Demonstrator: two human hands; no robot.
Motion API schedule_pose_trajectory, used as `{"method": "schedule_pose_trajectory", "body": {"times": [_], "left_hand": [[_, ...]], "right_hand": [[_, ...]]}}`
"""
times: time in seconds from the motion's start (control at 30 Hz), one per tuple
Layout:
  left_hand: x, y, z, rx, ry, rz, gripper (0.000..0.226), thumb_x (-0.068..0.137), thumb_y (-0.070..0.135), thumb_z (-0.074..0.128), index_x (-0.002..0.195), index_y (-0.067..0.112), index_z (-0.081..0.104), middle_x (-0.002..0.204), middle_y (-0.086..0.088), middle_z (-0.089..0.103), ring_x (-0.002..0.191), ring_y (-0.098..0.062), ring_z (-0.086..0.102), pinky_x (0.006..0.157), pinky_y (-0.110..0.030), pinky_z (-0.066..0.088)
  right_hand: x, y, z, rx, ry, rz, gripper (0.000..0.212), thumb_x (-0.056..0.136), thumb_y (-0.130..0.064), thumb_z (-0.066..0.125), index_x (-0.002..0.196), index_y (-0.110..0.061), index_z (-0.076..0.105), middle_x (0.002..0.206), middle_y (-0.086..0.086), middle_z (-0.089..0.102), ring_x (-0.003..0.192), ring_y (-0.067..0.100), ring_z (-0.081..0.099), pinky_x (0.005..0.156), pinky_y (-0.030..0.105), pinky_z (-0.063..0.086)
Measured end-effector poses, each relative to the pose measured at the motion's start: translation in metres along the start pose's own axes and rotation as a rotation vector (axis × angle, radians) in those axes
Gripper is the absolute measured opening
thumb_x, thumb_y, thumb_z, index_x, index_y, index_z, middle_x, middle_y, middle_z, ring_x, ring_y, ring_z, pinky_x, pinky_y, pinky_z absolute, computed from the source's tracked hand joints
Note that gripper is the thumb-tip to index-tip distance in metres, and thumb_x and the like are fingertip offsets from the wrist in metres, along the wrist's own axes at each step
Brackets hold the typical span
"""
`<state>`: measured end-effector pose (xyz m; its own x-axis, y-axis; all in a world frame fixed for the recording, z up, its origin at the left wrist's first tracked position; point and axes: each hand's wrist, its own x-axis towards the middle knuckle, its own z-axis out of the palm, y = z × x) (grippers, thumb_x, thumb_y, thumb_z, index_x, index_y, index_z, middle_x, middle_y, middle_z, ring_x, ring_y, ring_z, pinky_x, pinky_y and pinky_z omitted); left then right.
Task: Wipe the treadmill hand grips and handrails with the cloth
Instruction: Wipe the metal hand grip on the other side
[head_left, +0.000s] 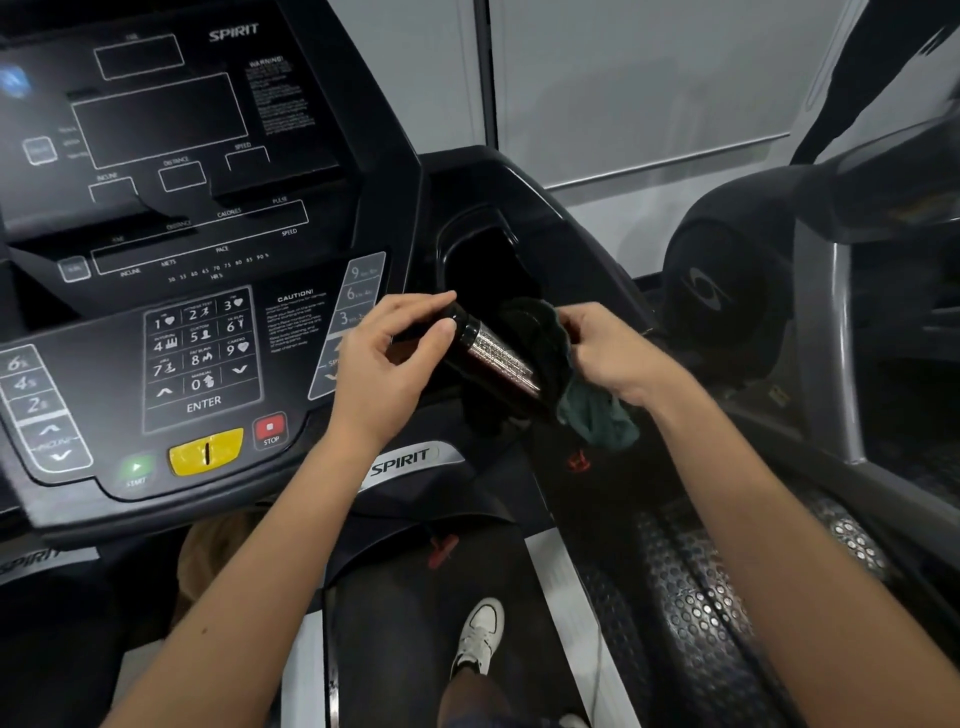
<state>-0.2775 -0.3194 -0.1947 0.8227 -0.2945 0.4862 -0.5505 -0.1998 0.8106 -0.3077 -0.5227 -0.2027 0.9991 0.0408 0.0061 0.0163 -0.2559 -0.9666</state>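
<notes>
dark green crumpled cloth sits bunched in your right hand, whose fingers are curled tight into the fabric. the cloth wraps the lower end of a dark glossy cylinder with a silver textured band, held tilted over the right side of the black treadmill console. whether that cylinder is a hand grip or a bottle, you cannot tell from this view. your left hand pinches its glossy upper end between thumb and forefinger, with the other fingers loosely bent beneath. just behind the cylinder is the console's deep black cup-holder pocket; its inside is too dark to show what it holds, and the top of the cloth overlaps its near rim. on the console's lower panel lie a grey number keypad, a yellow safety key, a red stop button and a green start button. below, your white sneaker stands on the black running belt. to your right is a second machine with perforated metal pedals.
</notes>
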Motion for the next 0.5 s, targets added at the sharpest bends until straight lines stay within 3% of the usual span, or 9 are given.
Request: {"method": "schedule_pose_trajectory", "body": {"times": [0.13, 0.27, 0.4, 0.5], "left_hand": [[-0.001, 0.000, 0.001, -0.001, 0.006, -0.004, 0.029, 0.082, 0.033, 0.056, 0.108, 0.024, 0.063, 0.105, 0.008, 0.064, 0.101, -0.003, 0.060, 0.087, -0.015, 0.046], [-0.001, 0.001, 0.001, -0.024, -0.002, -0.040, 0.025, 0.084, 0.024, 0.059, 0.108, 0.023, 0.063, 0.105, 0.008, 0.063, 0.102, -0.004, 0.060, 0.086, -0.016, 0.047], [0.000, 0.002, 0.000, -0.048, 0.002, -0.050, 0.023, 0.085, 0.019, 0.059, 0.107, 0.022, 0.064, 0.106, 0.007, 0.064, 0.103, -0.006, 0.061, 0.086, -0.017, 0.047], [-0.001, 0.002, 0.000, -0.045, -0.004, -0.049, 0.024, 0.085, 0.020, 0.058, 0.108, 0.022, 0.064, 0.106, 0.007, 0.064, 0.103, -0.006, 0.060, 0.086, -0.016, 0.046]], "right_hand": [[-0.005, 0.009, -0.012, -0.195, -0.052, 0.041, 0.012, 0.086, -0.004, 0.062, 0.093, -0.011, 0.070, 0.085, 0.009, 0.072, 0.074, 0.011, 0.066, 0.067, 0.023, 0.053], [0.006, -0.011, 0.003, 0.015, -0.051, -0.070, 0.027, 0.089, -0.003, 0.058, 0.095, -0.028, 0.068, 0.085, -0.007, 0.071, 0.081, 0.004, 0.067, 0.073, 0.020, 0.053], [0.013, -0.009, 0.013, 0.162, -0.048, -0.019, 0.026, 0.092, -0.003, 0.051, 0.093, -0.023, 0.067, 0.076, -0.008, 0.070, 0.073, 0.005, 0.066, 0.069, 0.021, 0.054], [0.000, 0.005, 0.001, 0.091, -0.058, 0.022, 0.020, 0.090, -0.001, 0.055, 0.095, -0.016, 0.067, 0.074, -0.007, 0.069, 0.070, 0.003, 0.065, 0.065, 0.019, 0.052]]}}
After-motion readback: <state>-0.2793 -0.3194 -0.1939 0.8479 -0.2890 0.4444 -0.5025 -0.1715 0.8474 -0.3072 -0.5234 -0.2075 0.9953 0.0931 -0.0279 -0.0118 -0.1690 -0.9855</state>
